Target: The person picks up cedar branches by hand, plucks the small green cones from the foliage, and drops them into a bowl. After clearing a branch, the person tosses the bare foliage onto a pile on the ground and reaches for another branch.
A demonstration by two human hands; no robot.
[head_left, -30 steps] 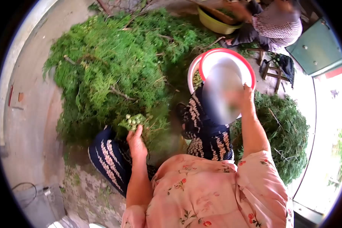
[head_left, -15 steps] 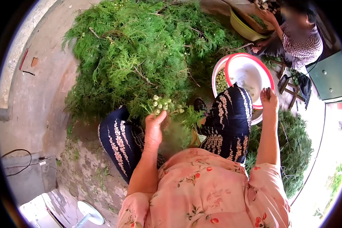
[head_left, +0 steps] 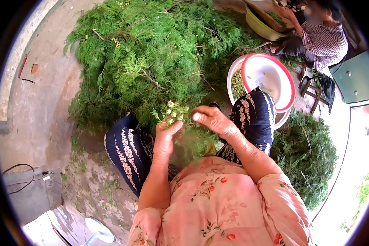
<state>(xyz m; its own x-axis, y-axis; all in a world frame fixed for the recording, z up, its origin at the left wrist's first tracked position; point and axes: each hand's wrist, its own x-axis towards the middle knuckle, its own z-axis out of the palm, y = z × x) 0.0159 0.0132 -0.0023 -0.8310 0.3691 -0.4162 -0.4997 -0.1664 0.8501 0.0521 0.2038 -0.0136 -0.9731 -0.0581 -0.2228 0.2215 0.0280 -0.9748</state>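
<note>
My left hand [head_left: 166,137] is closed round a green sprig [head_left: 174,112] that carries several pale round cones, above my lap. Just right of the sprig, my right hand [head_left: 213,119] has thumb and forefinger drawn towards each other beside the cones; whether anything lies between the fingertips is too small to tell. A large heap of leafy green branches [head_left: 139,61] spreads in front of my knees. Beyond my right knee, a white basin with a red rim [head_left: 270,78] rests tilted over another basin [head_left: 237,84] that holds many green cones.
Another person [head_left: 322,37] sits at the upper right beside a yellow-green basin [head_left: 260,26]. More cut branches [head_left: 307,151] lie to my right. A wooden stool [head_left: 313,92] stands near a green cabinet [head_left: 356,78]. A white round object [head_left: 100,229] shows at the lower left.
My right hand has moved from beside the red-rimmed basin, leftward and down to the sprig. My left hand still holds the sprig in nearly the same place.
</note>
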